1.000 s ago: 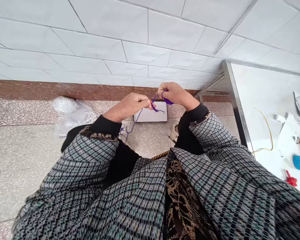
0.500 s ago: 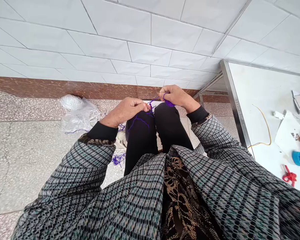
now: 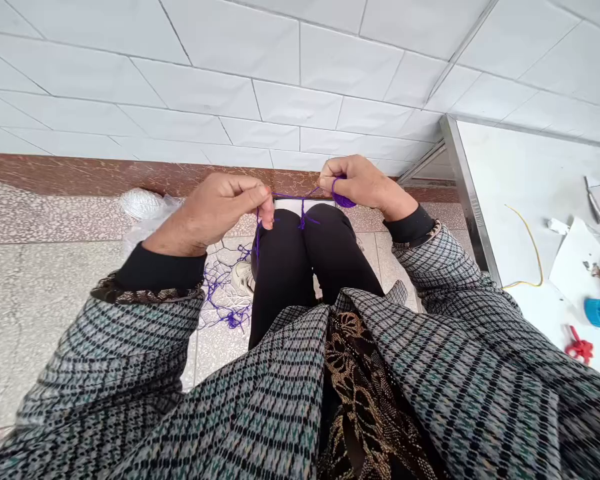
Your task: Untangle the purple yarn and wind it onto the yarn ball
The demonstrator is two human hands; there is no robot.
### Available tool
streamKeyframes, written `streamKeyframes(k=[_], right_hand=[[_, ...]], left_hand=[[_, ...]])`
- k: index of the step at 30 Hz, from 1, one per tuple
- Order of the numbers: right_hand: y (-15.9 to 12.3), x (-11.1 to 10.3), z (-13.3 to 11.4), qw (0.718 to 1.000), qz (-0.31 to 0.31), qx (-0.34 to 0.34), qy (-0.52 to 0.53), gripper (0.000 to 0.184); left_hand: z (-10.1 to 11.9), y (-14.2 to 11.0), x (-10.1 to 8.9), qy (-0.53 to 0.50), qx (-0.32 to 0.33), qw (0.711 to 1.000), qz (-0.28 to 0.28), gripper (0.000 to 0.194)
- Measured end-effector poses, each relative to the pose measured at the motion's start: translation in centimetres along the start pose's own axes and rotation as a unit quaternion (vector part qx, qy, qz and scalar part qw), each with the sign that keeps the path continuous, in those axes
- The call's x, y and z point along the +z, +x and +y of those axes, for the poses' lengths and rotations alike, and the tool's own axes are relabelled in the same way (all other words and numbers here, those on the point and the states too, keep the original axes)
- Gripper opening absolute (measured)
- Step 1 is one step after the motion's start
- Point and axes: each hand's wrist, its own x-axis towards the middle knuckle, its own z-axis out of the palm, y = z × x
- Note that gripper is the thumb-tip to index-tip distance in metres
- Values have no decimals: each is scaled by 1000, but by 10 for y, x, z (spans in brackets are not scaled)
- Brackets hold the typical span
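the left hand (image 3: 217, 213) pinches purple yarn (image 3: 287, 197) between thumb and fingertip. the right hand (image 3: 355, 183) curls around a small yarn ball (image 3: 343, 200), its fingers hiding part of it.

Purple cord (image 3: 290, 197), centre: matt, soft fibre. Wall tiles (image 3: 300, 73), top of frame: smooth ceramic w/ slight sheen. Skirting (image 3: 80, 173), mid L: polished brown stone, glossy. Floor (image 3: 45, 320), lower L: speckled terrazzo, dull. Table edge (image 3: 467, 193), R: shiny steel. Bag (image 3: 143, 205), upper L of centre: thin clear plastic, crinkled. Sleeves (image 3: 460, 373), btm: woven check cloth, matt, slightly rough. Trousers (image 3: 280, 280), centre: black fabric, matt.
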Motion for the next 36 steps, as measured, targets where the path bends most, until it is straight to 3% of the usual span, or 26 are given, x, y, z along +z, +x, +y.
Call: streamKeyframes(k=[5, 10, 13, 16, 21, 23, 26, 28, 32, 36], right_hand=[[14, 5, -6, 997, 13, -19, -75, 20], [17, 2, -3, 991, 7, -8, -131, 32], [13, -2, 1, 990, 11, -6, -140, 42], [11, -6, 6, 992, 37, -12, -124, 40], [3, -10, 3, 989, 87, -8, -118, 42], [-1, -14, -2, 989, 102, -23, -106, 40], [-3, -26, -4, 986, 142, -38, -85, 35], [-3, -34, 0, 984, 164, -26, -71, 33], [-5, -40, 9, 986, 163, -3, -44, 31], [-7, -36, 10, 987, 160, -7, -19, 33]], left_hand=[[23, 16, -5, -40, -52, 992, 106, 46], [20, 22, -7, -76, -100, 979, 162, 49], [13, 20, -10, -65, -89, 974, 196, 43], [10, 18, -12, -39, -72, 972, 221, 34], [14, 10, -10, -37, -99, 965, 242, 31], [18, 5, -11, -43, -74, 964, 252, 28], [21, 3, -18, -22, -24, 952, 305, 22], [20, 3, -23, -14, -32, 941, 337, 21], [14, 3, -23, -31, -84, 943, 320, 26], [9, -2, -19, -59, -83, 949, 299, 30]])
